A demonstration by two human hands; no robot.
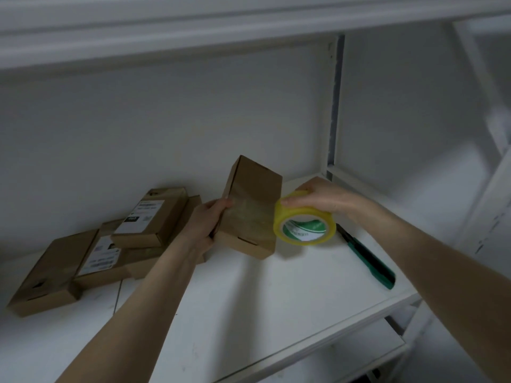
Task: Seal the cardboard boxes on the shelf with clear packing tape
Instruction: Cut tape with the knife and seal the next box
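1. Head view: my left hand point(206, 222) grips the cardboard box point(250, 189), tipped up on the shelf point(249, 299).
2. My right hand point(315, 194) grips the tape roll point(304, 225) at the box's right edge, with a clear strip point(249, 215) stretched across its face.
3. Other boxes point(110, 244) lie left of my left hand.

White shelving in dim, greyish light. Bare white shelf point(249, 313) fills lower centre; underside of an upper shelf point(193, 23) runs across top of frame. Plain white back wall point(166, 120) btwn them. Slotted upright post point(333, 106) upper right; lower shelf point(359, 363) at bottom right.
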